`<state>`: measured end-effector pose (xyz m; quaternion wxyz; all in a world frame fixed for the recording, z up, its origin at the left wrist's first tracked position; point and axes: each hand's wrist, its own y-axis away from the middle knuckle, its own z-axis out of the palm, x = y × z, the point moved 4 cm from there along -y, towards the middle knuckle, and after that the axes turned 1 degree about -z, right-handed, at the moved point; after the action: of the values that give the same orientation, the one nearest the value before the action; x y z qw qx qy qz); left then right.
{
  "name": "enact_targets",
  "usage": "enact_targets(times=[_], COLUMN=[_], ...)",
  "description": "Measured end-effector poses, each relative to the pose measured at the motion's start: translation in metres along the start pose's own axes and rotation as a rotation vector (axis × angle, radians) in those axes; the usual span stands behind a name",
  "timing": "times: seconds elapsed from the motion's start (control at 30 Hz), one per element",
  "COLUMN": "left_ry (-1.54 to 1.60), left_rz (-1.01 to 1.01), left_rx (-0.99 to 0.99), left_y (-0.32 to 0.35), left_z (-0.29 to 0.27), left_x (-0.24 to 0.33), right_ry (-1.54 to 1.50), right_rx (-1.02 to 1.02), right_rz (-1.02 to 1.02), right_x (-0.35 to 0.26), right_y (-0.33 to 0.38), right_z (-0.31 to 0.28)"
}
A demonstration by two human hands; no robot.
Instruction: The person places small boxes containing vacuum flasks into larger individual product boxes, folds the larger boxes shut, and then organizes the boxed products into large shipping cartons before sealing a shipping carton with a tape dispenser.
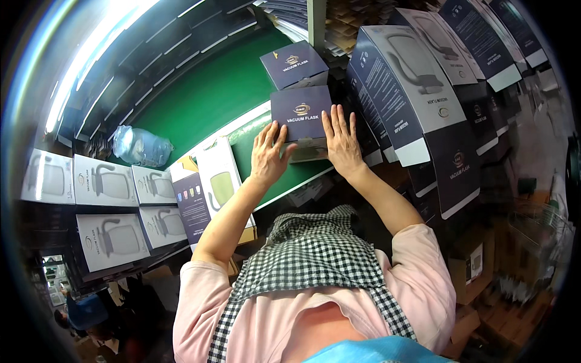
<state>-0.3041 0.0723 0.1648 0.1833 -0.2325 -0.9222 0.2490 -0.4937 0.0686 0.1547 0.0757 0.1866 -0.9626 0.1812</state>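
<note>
A closed dark blue carton (299, 103) with a gold emblem and pale lettering on top stands upright on the green table in front of me. My left hand (269, 152) lies against its near left edge, fingers stretched upward and thumb spread toward the front side. On the right, my right hand (343, 140) rests its straight fingers along the right edge of the top. Neither hand is wrapped round the box; both touch it. Directly behind sits a second dark blue carton (295, 65) of the same kind. The near face of the front carton is partly in shadow.
White-and-blue cartons (112, 242) with jug pictures are stacked at the left. Another carton (221, 181) lies beside my left forearm. A bag of clear bluish plastic (141, 146) sits on the green table (209, 91). Flattened cartons (417, 78) lean in rows at the right.
</note>
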Motion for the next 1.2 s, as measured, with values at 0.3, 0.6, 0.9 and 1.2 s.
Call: enact_targets(times=[0.3, 0.6, 0.9, 1.2], left_ry=[0.349, 0.225, 0.701, 1.414], left_rz=[0.219, -0.169, -0.583, -1.101], left_rx=[-0.180, -0.001, -0.159, -0.301], left_y=[-0.045, -0.045, -0.036, -0.017], left_z=[-0.003, 0.023, 0.060, 0.079], left_x=[0.014, -0.021, -0.048, -0.042], right_ry=[-0.784, -0.578, -0.465, -0.822], right_rx=[0.582, 0.523, 0.543, 0.721], right_rz=[-0.195, -0.051, -0.142, 0.621], right_x=[-0.021, -0.024, -0.030, -0.006], right_y=[0.019, 0.009, 0.016, 0.000], right_z=[0.001, -0.002, 0.003, 0.018])
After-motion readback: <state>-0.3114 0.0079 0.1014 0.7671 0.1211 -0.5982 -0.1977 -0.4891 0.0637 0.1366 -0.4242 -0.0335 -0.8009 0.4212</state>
